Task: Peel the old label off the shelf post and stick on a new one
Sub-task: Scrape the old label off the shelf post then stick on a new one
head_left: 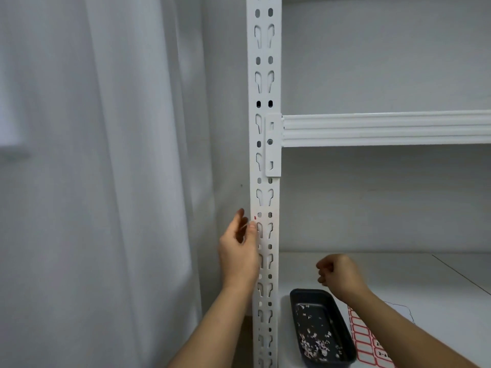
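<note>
Against the upright shelf post [264,155], left hand [240,254] picks.

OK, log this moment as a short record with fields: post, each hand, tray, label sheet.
post: white slotted shelf post, upright, a small red speck of label near its left edge
left hand: fingertips on the post's left edge just below the speck
right hand: over the shelf board, fingers curled; whether it holds anything cannot be told
tray: black tray on the shelf, holding paper scraps
label sheet: red-bordered label sheet right of the tray, partly under the right forearm
</note>
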